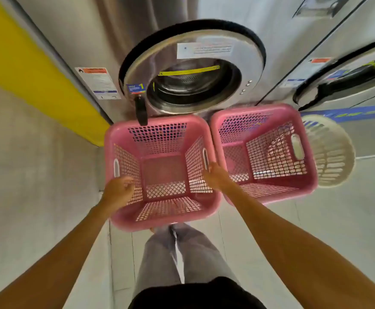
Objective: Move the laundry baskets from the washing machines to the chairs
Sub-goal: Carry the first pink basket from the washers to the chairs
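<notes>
Two pink baskets (164, 172) (264, 152), both empty, sit side by side on the tiled floor (315, 230) before a steel washing machine (191, 70), a white basket (331, 150) just beyond them. I see my left hand (118, 191) curled loosely at the near basket's left rim and my right hand (216, 176) open-fingered at its right handle slot. Whether either hand actually grips, I cannot tell; the white basket lies partly hidden.

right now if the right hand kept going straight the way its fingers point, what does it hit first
Most likely the right side wall of the left pink plastic mesh laundry basket, near its slotted handle. The right hand points up along that wall, fingertips almost at the slot; whether they already touch is unclear.
</notes>
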